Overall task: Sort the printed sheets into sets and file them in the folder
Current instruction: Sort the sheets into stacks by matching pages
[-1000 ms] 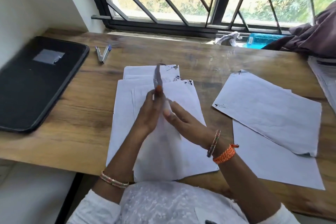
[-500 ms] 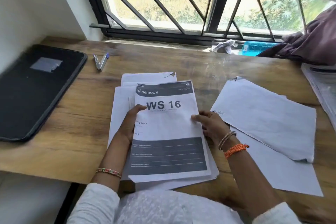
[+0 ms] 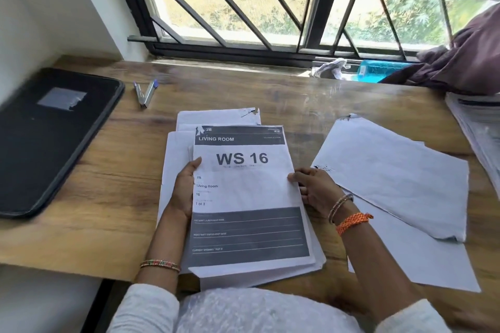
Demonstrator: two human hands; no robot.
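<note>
Paper this thin slips easily: the printed set [image 3: 244,192] headed "WS 16", marked 1 of 3, lies face up on a loose pile of face-down sheets [image 3: 173,159] at the table's [image 3: 113,170] near edge, and its lower end overhangs toward the person's lap. A careless lift could drag sheets from underneath along with it, or mix it with the face-down sheets [image 3: 392,178] spread to the right. The folder [image 3: 46,140] lies shut, well apart at the far left, so carrying the set across risks fanning the pages. The left hand [image 3: 185,192] grips the set's left edge, thumb on top. The right hand [image 3: 315,189] pinches the right edge, fingers curled beneath.
</note>
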